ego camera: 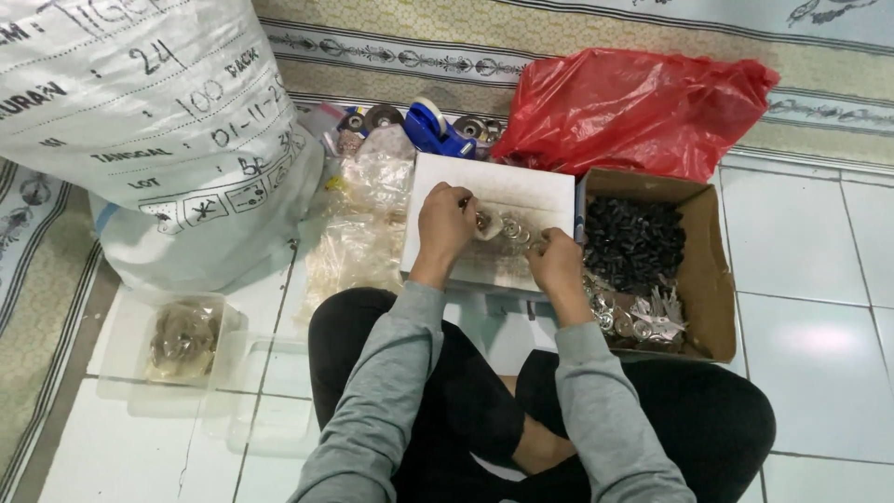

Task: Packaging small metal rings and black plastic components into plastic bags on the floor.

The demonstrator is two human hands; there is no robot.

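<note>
You're sitting cross-legged on the white tile floor [801,279], working over the white box [503,186] in front of your knees.

Around you, big to small: white woven sack [158,121] on your left, red plastic bag [633,102] beyond the cardboard box [712,279] on your right. That box holds black plastic parts [633,247] at the far end and small silver metal pieces [643,321] nearer you. Clear packets [358,233] lie left of the white box, a blue tape dispenser [433,126] behind it, and a clear tray [121,373] with a filled packet sits by your left knee.

Step, as I read it: assembly or sorting of small clear-and-metal parts [517,231] on the white box, mid-cycle. The next move likely needs a fine pinch and steady alignment, since the parts are tiny.

Pose: both forearms reach forward, grey sleeves down to the wrists. Left hand [445,224] is curled, fingertips pinching one small piece at the left end of the row. Right hand [557,261] is curled too, fingers closed on the row's right end; exact grip there I can't tell. Hands are near each other, not touching.
</note>
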